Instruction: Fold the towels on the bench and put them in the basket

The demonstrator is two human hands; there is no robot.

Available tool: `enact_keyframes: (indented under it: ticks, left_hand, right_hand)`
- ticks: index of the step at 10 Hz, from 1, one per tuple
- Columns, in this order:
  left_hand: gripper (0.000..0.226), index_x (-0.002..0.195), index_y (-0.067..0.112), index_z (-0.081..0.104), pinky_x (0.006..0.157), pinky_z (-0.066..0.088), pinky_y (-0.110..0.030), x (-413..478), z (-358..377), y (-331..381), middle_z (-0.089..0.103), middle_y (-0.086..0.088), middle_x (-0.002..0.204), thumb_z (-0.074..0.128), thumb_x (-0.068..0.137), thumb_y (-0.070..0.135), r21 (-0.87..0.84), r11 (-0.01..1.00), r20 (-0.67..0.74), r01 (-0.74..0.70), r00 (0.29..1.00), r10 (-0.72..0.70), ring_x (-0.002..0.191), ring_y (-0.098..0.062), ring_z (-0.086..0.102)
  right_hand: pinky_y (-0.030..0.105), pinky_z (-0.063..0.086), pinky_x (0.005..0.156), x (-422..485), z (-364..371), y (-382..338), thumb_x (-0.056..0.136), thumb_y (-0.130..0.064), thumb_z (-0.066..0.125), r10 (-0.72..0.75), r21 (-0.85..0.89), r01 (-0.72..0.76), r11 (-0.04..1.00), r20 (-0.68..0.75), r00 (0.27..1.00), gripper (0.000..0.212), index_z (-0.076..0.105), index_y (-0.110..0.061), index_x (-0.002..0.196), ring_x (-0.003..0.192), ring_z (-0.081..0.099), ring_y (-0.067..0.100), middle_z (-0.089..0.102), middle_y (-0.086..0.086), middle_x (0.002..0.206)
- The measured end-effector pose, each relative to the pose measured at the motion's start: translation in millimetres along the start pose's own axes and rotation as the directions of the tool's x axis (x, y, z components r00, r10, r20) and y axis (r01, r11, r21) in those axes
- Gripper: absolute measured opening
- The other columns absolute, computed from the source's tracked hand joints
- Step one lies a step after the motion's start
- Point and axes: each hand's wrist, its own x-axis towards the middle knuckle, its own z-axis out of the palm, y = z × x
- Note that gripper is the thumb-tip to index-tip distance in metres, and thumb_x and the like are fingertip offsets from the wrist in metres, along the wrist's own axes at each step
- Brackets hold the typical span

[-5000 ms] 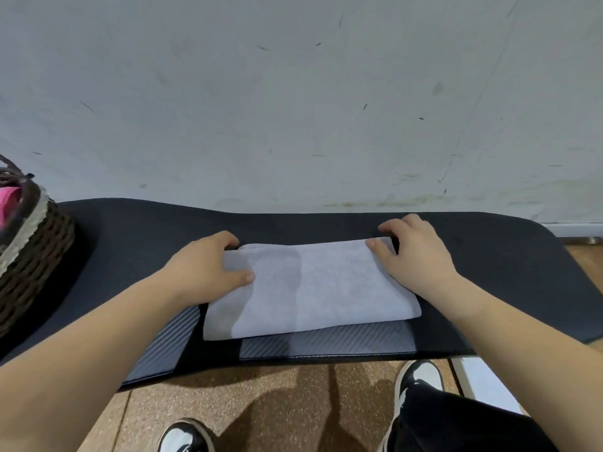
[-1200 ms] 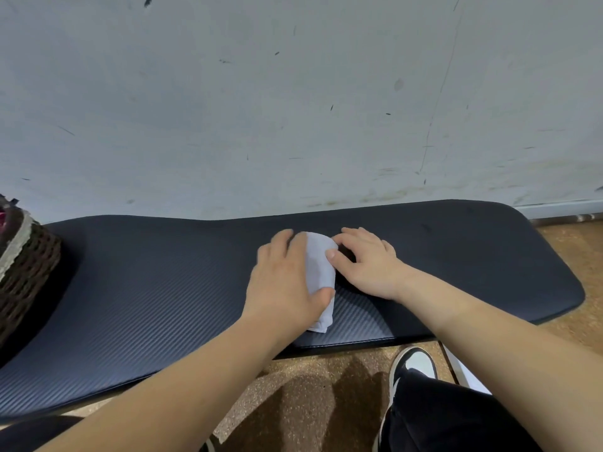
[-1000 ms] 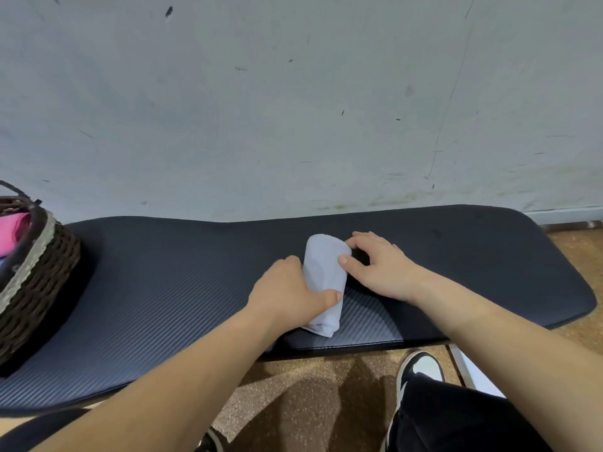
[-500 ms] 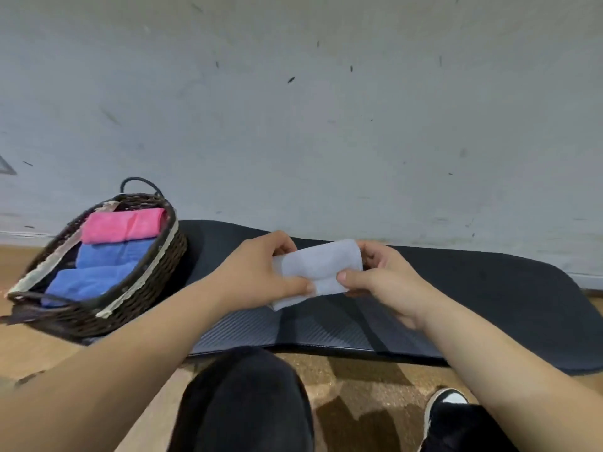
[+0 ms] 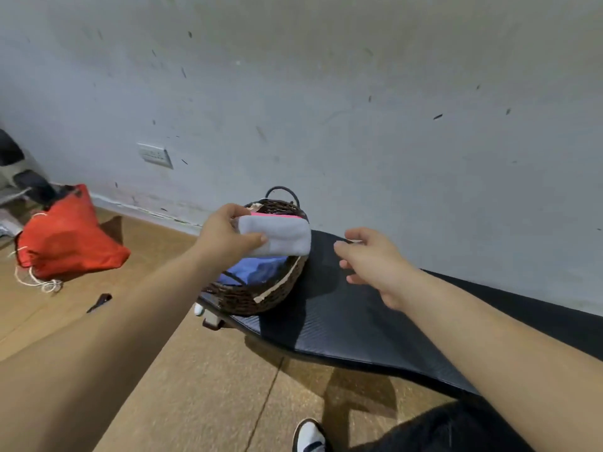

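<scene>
My left hand (image 5: 228, 238) grips a folded pale grey towel (image 5: 280, 236) and holds it just above the dark wicker basket (image 5: 257, 300). The basket stands at the left end of the black padded bench (image 5: 352, 318). Inside it lie a blue towel (image 5: 253, 270) and a pink towel (image 5: 272, 215), the pink one mostly hidden behind the grey one. My right hand (image 5: 372, 264) hovers over the bench to the right of the basket, fingers loosely spread and holding nothing.
A grey wall (image 5: 326, 109) runs close behind the bench, with a socket plate (image 5: 153, 154) low on it. On the wooden floor at the left lie a red drawstring bag (image 5: 65, 239) and a small dark object (image 5: 99, 301). My shoe (image 5: 308, 435) shows below.
The view has swung left. My left hand has carried the folded grey towel from the bench middle to above the basket. My right hand has let go of it.
</scene>
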Motion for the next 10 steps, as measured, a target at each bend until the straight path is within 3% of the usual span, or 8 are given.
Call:
enact_keyframes:
  ticks: [1, 2, 3, 4, 5, 6, 9, 10]
  left_hand:
    - [0.05, 0.119, 0.022, 0.06, 0.059, 0.043, -0.025, 27.5, -19.7, -16.4, 0.056, -0.001, 0.096, 0.089, 0.078, 0.024, 0.147, 0.988, 0.037, 0.036, 0.998, -0.042, 0.076, -0.011, 0.054]
    - [0.051, 0.115, 0.021, 0.063, 0.063, 0.047, -0.026, 50.6, -17.0, -31.3, 0.061, -0.004, 0.095, 0.092, 0.073, 0.024, 0.173, 0.981, 0.148, 0.089, 0.982, -0.115, 0.077, -0.017, 0.058]
    - [0.048, 0.117, 0.02, 0.063, 0.079, 0.049, -0.03, 72.7, -4.6, -38.7, 0.064, -0.006, 0.109, 0.086, 0.075, 0.028, 0.377, 0.925, 0.172, 0.039, 0.979, -0.112, 0.095, -0.024, 0.061]
    - [0.057, 0.137, 0.024, 0.054, 0.104, 0.045, -0.04, 83.4, 15.4, -41.4, 0.046, -0.012, 0.147, 0.067, 0.082, 0.018, 0.792, 0.56, 0.207, -0.241, 0.97, 0.124, 0.132, -0.034, 0.046]
    - [0.087, 0.16, 0.039, 0.021, 0.126, 0.013, -0.049, 79.7, 42.2, -48.5, 0.002, -0.006, 0.172, 0.057, 0.086, 0.011, 0.755, 0.268, 0.544, -0.598, 0.8, 0.253, 0.157, -0.033, 0.006]
    - [0.082, 0.161, 0.044, 0.0, 0.125, 0.003, -0.057, 75.2, 61.3, -59.1, -0.011, -0.005, 0.172, 0.045, 0.099, 0.014, 0.707, 0.206, 0.669, -0.677, 0.734, 0.115, 0.157, -0.036, -0.006]
    - [0.086, 0.162, 0.038, -0.003, 0.125, 0.006, -0.057, 77.3, 67.7, -56.0, -0.001, 0.001, 0.172, 0.054, 0.1, 0.023, 0.719, 0.367, 0.611, -0.59, 0.788, 0.07, 0.157, -0.033, 0.004]
    - [0.087, 0.162, 0.032, 0.013, 0.125, 0.015, -0.053, 69.0, 60.4, -51.5, 0.014, -0.001, 0.171, 0.064, 0.093, 0.019, 0.687, 0.385, 0.61, -0.616, 0.777, 0.155, 0.156, -0.031, 0.013]
  right_hand:
    - [0.042, 0.058, 0.091, 4.2, 14.2, -21.4, 0.099, -0.026, 0.06, -0.041, -0.053, 0.044, 0.998, 0.05, 0.998, 0.047, 0.05, -0.017, 0.144, 0.101, 0.069, 0.023, 0.063, -0.003, 0.108]
    - [0.044, 0.058, 0.092, 12.1, 20.3, -26.3, 0.099, -0.025, 0.06, -0.041, -0.069, 0.047, 0.996, 0.086, 0.995, 0.041, 0.054, -0.018, 0.139, 0.098, 0.068, 0.023, 0.063, -0.005, 0.102]
    - [0.043, 0.058, 0.092, 22.5, 19.1, -19.7, 0.098, -0.026, 0.062, -0.026, -0.087, 0.034, 0.996, 0.093, 0.995, 0.041, 0.054, -0.018, 0.138, 0.095, 0.065, 0.019, 0.065, -0.001, 0.107]
    - [0.042, 0.055, 0.1, 34.6, 14.7, -7.5, 0.096, -0.031, 0.063, -0.034, -0.157, 0.046, 0.986, 0.076, 0.997, 0.043, 0.056, -0.022, 0.138, 0.106, 0.066, 0.015, 0.064, -0.004, 0.115]
    - [0.041, 0.053, 0.103, 44.8, 12.7, 1.8, 0.097, -0.033, 0.062, -0.041, -0.17, 0.057, 0.984, 0.093, 0.995, 0.043, 0.056, -0.024, 0.138, 0.109, 0.064, 0.015, 0.063, -0.004, 0.118]
    - [0.041, 0.053, 0.104, 50.4, 14.3, 8.6, 0.097, -0.034, 0.063, -0.041, -0.164, 0.059, 0.985, 0.111, 0.993, 0.04, 0.059, -0.024, 0.135, 0.111, 0.064, 0.014, 0.064, -0.004, 0.12]
    - [0.043, 0.054, 0.103, 42.9, 3.0, 17.3, 0.098, -0.034, 0.064, -0.04, -0.188, 0.069, 0.98, 0.153, 0.987, 0.031, 0.064, -0.027, 0.128, 0.11, 0.066, 0.014, 0.066, -0.008, 0.117]
    - [0.041, 0.056, 0.099, 32.2, -4.9, 12.6, 0.099, -0.032, 0.063, -0.049, -0.164, 0.074, 0.984, 0.153, 0.987, 0.031, 0.063, -0.025, 0.13, 0.103, 0.069, 0.015, 0.067, -0.006, 0.113]
